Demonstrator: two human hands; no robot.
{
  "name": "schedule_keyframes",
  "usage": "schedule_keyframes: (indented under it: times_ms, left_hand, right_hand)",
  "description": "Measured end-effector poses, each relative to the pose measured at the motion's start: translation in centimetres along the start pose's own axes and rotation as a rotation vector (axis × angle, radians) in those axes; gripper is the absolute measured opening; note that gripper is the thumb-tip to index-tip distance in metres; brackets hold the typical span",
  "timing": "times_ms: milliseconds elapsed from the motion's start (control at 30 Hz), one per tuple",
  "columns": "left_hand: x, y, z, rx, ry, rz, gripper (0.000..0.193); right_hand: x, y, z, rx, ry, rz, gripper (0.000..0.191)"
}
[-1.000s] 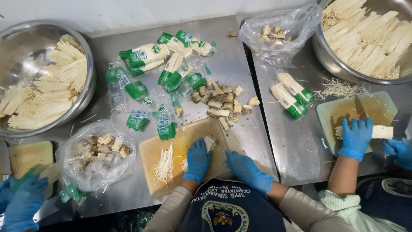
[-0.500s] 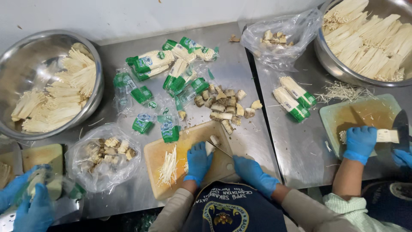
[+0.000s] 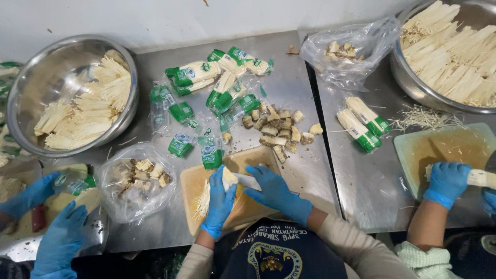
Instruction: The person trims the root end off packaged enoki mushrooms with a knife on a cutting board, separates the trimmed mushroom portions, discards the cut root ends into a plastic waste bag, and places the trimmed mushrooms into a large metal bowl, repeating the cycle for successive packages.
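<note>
Below, the left hand (image 3: 219, 202) grips a mushroom bundle (image 3: 209, 194) on the board (image 3: 192, 182); the right hand (image 3: 276, 194) clasps a knife (image 3: 248, 182).

table (image 3: 310, 170): brushed matt metal | bowl (image 3: 31, 88): shiny smooth steel | cutting board (image 3: 191, 183): matt wood | gloves (image 3: 219, 204): smooth blue rubber | bag (image 3: 111, 199): glossy clear plastic

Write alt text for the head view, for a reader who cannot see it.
The person's blue-gloved left hand pins a white bundle of enoki mushrooms on a tan wooden cutting board, while the gloved right hand holds a knife against it. Cut mushroom root stubs lie on the steel table beyond.
</note>
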State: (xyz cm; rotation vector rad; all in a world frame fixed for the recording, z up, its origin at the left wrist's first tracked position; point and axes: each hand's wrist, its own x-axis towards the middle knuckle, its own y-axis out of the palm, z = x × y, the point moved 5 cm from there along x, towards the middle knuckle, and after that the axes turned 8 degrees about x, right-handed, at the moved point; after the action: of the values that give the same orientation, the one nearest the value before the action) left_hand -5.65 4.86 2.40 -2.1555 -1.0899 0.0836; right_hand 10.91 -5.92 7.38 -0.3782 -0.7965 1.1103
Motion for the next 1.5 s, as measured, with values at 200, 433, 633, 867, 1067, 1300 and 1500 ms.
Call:
schedule_keyframes:
  times_ms: [200,433,633,867,1067,1300,1500]
  left_hand:
    - [0.2,1.2,-2.5,0.124,0.099,0.0,0.059]
    - [-1.1,-0.4,0.1,0.083,-0.066,0.118,0.093]
    - [-2.3,-3.3,3.6,0.361,-0.262,0.197,0.107]
    - [-3.6,-1.5,4.8,0.416,-0.254,0.166,0.083]
    - [-3.8,4.3,4.9,0.538,0.056,0.309,0.079]
    - [-2.2,5.8,5.1,0.712,0.176,0.168,0.065]
    - [-0.2,4.3,6.0,0.775,0.208,0.019,0.056]
  right_hand:
    - [5.3,2.3,1.4,0.182,0.07,0.271,0.053]
    - [4.4,0.9,3.2,-0.125,-0.118,0.173,0.045]
    - [4.7,-1.5,4.1,-0.12,-0.144,0.11,0.053]
    - [4.3,-4.3,2.5,0.084,0.094,-0.001,0.05]
    - [1.4,-13.8,-9.1,0.255,0.409,-0.303,0.053]
    - [-2.9,-26.1,-23.9,0.549,0.941,-0.436,0.045]
    - [-3.7,-29.6,-27.0,0.612,1.103,-0.534,0.044]
